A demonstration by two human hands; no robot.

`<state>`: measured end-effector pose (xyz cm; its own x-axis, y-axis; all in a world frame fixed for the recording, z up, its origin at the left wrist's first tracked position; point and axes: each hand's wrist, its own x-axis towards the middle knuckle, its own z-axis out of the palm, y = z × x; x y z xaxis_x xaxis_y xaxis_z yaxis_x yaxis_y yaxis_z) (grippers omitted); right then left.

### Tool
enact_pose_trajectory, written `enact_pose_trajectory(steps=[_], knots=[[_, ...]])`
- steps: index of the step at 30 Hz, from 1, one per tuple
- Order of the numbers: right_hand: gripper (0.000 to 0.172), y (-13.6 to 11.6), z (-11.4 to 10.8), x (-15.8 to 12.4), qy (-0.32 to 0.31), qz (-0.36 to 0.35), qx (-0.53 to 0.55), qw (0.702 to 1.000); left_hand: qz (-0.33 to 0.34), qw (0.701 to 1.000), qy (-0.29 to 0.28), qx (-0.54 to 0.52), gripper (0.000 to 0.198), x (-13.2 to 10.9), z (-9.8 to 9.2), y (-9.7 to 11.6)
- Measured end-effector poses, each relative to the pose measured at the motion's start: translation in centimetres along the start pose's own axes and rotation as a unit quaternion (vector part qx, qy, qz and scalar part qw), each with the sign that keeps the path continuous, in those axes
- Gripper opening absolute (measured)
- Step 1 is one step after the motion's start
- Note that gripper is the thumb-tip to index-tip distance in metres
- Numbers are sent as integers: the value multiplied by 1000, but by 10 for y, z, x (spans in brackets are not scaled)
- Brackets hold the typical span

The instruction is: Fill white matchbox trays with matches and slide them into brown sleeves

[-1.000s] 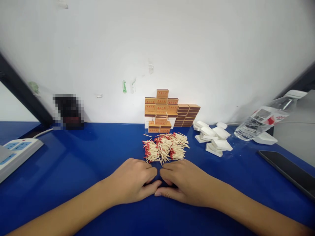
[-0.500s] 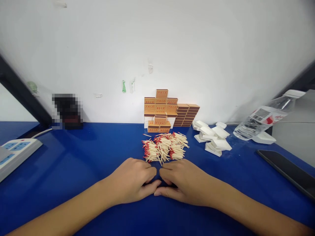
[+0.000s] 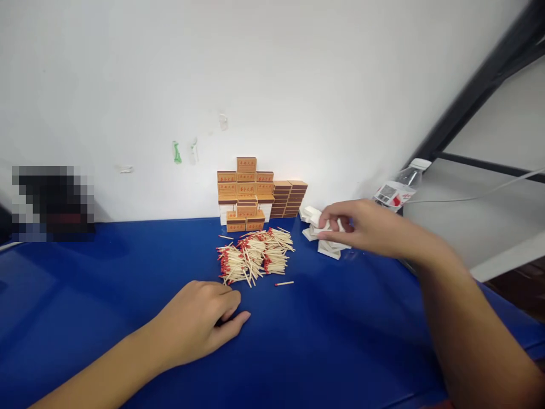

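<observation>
My left hand (image 3: 204, 315) rests on the blue tabletop with its fingers curled under and its thumb stretched to the right; nothing shows in it. Just beyond it lies a pile of red-headed matches (image 3: 255, 255). A single match (image 3: 284, 283) lies apart, to the right of the pile. Over the white matchbox trays (image 3: 330, 250) on the right hovers my right hand (image 3: 355, 224), fingers bent and thumb apart. It partly covers the trays; whether it touches one is hard to see. Orange matchboxes (image 3: 251, 188) stand stacked against the wall behind the matches.
Brown-sided matchboxes (image 3: 289, 199) are stacked beside the orange ones. A plastic bottle (image 3: 398, 190) leans at the right, behind my right forearm. A pixelated dark object (image 3: 53, 199) stands at the far left. A dark metal frame (image 3: 481, 68) rises on the right.
My right hand has left its place beside the left one and moved right and forward to the white trays. A lone match now lies near the pile. The view has turned right.
</observation>
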<state>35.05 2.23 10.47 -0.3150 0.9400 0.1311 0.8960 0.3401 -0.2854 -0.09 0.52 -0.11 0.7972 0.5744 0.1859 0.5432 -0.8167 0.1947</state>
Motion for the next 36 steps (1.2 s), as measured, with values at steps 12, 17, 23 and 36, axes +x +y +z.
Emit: enact_pose_trajectory(steps=[12,17,23,36], knots=[[52,85,5,0,-114,157,-11,981,0,1000,1,-1,36,-1,-4,1],[44,61,-1,-6,-90,125,-21,988,6,999,28,-18,37,0,-8,0],[32,-32,28,-11,-28,-84,40,995,-9,993,102,-54,21,-2,-10,3],[38,-76,90,-4,-108,-183,118,970,-87,993,45,-64,37,1,-12,10]])
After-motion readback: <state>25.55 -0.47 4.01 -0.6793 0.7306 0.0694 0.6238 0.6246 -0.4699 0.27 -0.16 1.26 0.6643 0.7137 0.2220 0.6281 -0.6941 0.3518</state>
